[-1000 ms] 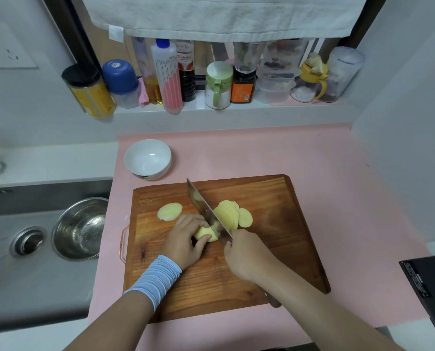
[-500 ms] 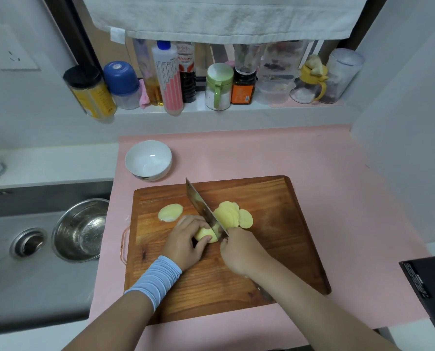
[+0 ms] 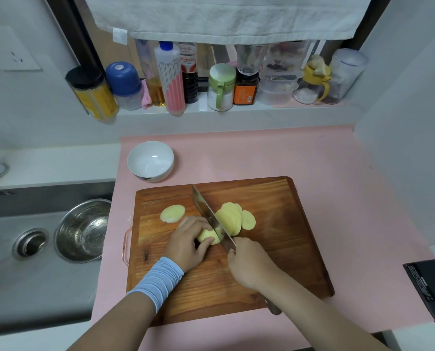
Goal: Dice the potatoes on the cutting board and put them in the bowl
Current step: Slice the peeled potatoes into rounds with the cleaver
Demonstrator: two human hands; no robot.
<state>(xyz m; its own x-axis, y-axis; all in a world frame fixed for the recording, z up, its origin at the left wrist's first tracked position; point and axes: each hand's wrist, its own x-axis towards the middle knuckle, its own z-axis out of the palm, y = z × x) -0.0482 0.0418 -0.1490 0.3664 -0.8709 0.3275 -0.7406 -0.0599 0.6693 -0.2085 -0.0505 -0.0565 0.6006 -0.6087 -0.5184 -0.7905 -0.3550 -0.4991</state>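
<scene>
Steel basin (image 3: 83,230) in the sink is the leftmost thing I see. Right of it, on the pink mat (image 3: 338,173), the white bowl (image 3: 150,160) stands just beyond the far left corner of the wooden cutting board (image 3: 274,198). On the board's left part one pale yellow slice (image 3: 172,213) lies flat by itself. The left hand (image 3: 188,243) curls fingers and thumb over the uncut potato end (image 3: 208,236), a smooth, rounded yellow lump near the board's middle. The knife (image 3: 212,219) blade runs diagonally against its cut face. Right of the blade, thin oval slices (image 3: 234,219) lean in an overlapping fan. The right hand (image 3: 249,264) is wrapped tight round the knife handle. A black box (image 3: 431,287) juts in at near right.
</scene>
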